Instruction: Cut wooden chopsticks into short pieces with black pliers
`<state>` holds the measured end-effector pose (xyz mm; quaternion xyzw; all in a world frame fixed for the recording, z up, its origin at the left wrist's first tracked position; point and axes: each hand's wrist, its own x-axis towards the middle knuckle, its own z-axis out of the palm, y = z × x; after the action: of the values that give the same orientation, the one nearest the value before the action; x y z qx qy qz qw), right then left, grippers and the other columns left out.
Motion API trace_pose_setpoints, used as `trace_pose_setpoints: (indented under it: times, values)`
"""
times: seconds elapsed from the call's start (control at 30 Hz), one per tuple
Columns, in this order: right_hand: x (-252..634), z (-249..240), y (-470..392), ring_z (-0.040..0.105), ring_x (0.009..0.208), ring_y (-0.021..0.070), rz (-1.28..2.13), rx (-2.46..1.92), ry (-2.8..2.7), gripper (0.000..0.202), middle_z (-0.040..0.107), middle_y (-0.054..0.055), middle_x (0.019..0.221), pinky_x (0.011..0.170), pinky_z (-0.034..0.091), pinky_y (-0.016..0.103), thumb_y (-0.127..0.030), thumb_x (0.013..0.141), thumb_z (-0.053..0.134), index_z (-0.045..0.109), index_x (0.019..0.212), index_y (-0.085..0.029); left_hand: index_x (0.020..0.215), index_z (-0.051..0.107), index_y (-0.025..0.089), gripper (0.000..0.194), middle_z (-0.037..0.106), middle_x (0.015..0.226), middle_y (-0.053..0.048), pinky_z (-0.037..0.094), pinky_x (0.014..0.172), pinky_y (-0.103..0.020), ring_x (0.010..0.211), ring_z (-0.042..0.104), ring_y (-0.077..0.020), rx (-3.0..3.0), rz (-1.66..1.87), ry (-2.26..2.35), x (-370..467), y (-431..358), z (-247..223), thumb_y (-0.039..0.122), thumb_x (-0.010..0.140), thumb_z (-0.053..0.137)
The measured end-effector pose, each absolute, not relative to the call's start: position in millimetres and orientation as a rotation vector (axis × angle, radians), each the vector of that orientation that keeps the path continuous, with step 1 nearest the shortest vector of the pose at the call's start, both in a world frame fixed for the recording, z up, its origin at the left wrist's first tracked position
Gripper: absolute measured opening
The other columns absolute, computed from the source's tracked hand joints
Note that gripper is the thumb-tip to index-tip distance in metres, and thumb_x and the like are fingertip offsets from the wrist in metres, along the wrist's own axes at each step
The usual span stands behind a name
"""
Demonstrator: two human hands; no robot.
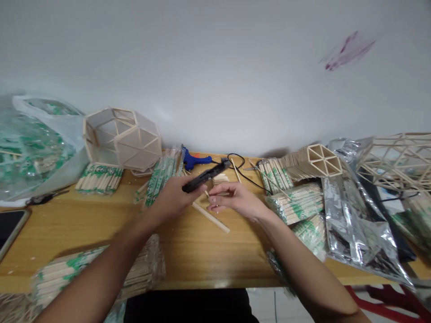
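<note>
Near the middle of the table, my left hand (177, 194) is closed round a black tool (206, 176) that points up and to the right. Just right of it, my right hand (237, 198) pinches a short thin wooden stick (207, 194) between thumb and fingers. Under and between the hands, several long wooden sticks (215, 218) lie side by side on the table. Behind the hands is a small stack of short sticks (220, 179). The tips of my right fingers are small and partly blurred.
Wooden table (195, 260) holds a blue glue gun (195, 160), black cable (251, 180), lattice frame (138, 143), hexagonal stick stack (325, 161), packed chopsticks (299, 202), silver bag (357, 224), plastic bag (37, 148), pliers (47, 197) and phone (10, 229). A wall stands behind.
</note>
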<state>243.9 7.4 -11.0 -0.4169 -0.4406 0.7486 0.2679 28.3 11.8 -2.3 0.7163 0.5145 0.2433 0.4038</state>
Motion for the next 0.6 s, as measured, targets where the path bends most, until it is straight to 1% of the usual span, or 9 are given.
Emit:
trace_pose_setpoints:
  times: [0.07, 0.13, 0.2, 0.23, 0.3, 0.37, 0.43, 0.53, 0.6]
  values:
    - [248, -10, 9, 0.078, 0.08, 0.0195, 1.938, -1.155, -1.202, 0.037, 0.079, 0.005, 0.085, 0.08, 0.064, 0.035, -0.038, 0.067, 0.094, 0.078, 0.091, -0.015, 0.078, 0.069, 0.018, 0.038, 0.057, 0.064, 0.002, 0.033, 0.057, -0.026, 0.061, 0.05, -0.0145, 1.846, 0.623, 1.431, 25, 16, -1, 0.053, 0.087, 0.058]
    - [253, -9, 14, 0.077, 0.09, 0.0191, 1.823, -1.199, -1.211, 0.038, 0.081, 0.007, 0.094, 0.09, 0.061, 0.035, -0.033, 0.066, 0.095, 0.079, 0.096, -0.016, 0.083, 0.07, 0.019, 0.037, 0.062, 0.067, -0.001, 0.034, 0.059, -0.029, 0.062, 0.054, -0.0176, 1.892, 0.605, 1.662, 19, 23, 0, 0.051, 0.09, 0.054]
    - [259, -9, 19, 0.076, 0.099, 0.0198, 1.72, -1.202, -1.195, 0.035, 0.081, 0.009, 0.104, 0.098, 0.057, 0.036, -0.033, 0.066, 0.095, 0.079, 0.092, -0.016, 0.09, 0.072, 0.019, 0.036, 0.067, 0.073, -0.005, 0.035, 0.061, -0.031, 0.068, 0.06, -0.023, 1.957, 0.496, 1.848, 12, 30, -2, 0.049, 0.091, 0.053]
    - [262, -10, 22, 0.075, 0.102, 0.0205, 1.674, -1.188, -1.185, 0.033, 0.08, 0.01, 0.107, 0.099, 0.056, 0.036, -0.034, 0.065, 0.095, 0.079, 0.088, -0.016, 0.089, 0.072, 0.019, 0.036, 0.069, 0.074, -0.007, 0.036, 0.062, -0.033, 0.071, 0.063, -0.0254, 1.985, 0.438, 1.9, 8, 33, -3, 0.048, 0.092, 0.052]
    - [268, -13, 27, 0.075, 0.1, 0.0213, 1.587, -1.174, -1.191, 0.031, 0.08, 0.01, 0.108, 0.096, 0.057, 0.038, -0.037, 0.067, 0.093, 0.08, 0.086, -0.016, 0.09, 0.073, 0.02, 0.036, 0.072, 0.079, -0.011, 0.039, 0.064, -0.034, 0.076, 0.067, -0.0293, 2.015, 0.333, 1.979, 3, 38, -5, 0.049, 0.092, 0.052]
    - [272, -16, 29, 0.074, 0.09, 0.0205, 1.457, -1.2, -1.266, 0.03, 0.08, 0.009, 0.102, 0.089, 0.058, 0.038, -0.04, 0.073, 0.09, 0.081, 0.091, -0.018, 0.093, 0.074, 0.02, 0.039, 0.074, 0.082, -0.013, 0.042, 0.066, -0.035, 0.079, 0.069, -0.0318, 2.028, 0.26, 2.021, 2, 39, -7, 0.051, 0.093, 0.052]
    - [275, -19, 30, 0.073, 0.085, 0.0205, 1.259, -1.252, -1.403, 0.028, 0.08, 0.009, 0.098, 0.085, 0.057, 0.038, -0.04, 0.08, 0.084, 0.081, 0.099, -0.019, 0.096, 0.075, 0.02, 0.042, 0.075, 0.085, -0.015, 0.044, 0.067, -0.036, 0.082, 0.07, -0.0331, 2.028, 0.214, 2.032, 2, 39, -7, 0.053, 0.093, 0.051]
    - [276, -19, 29, 0.072, 0.089, 0.022, 0.933, -1.302, -1.596, 0.022, 0.079, 0.008, 0.1, 0.085, 0.056, 0.038, -0.032, 0.088, 0.075, 0.08, 0.106, -0.02, 0.1, 0.076, 0.02, 0.047, 0.076, 0.087, -0.015, 0.044, 0.068, -0.036, 0.083, 0.071, -0.0334, 2.012, 0.165, 2.036, 5, 38, -5, 0.056, 0.093, 0.048]
    - [276, -18, 28, 0.072, 0.087, 0.0217, 0.773, -1.324, -1.71, 0.019, 0.078, 0.007, 0.096, 0.084, 0.056, 0.037, -0.025, 0.09, 0.072, 0.078, 0.107, -0.02, 0.101, 0.077, 0.02, 0.049, 0.077, 0.088, -0.015, 0.044, 0.068, -0.036, 0.084, 0.071, -0.0332, 1.99, 0.151, 2.069, 7, 38, -2, 0.056, 0.093, 0.045]
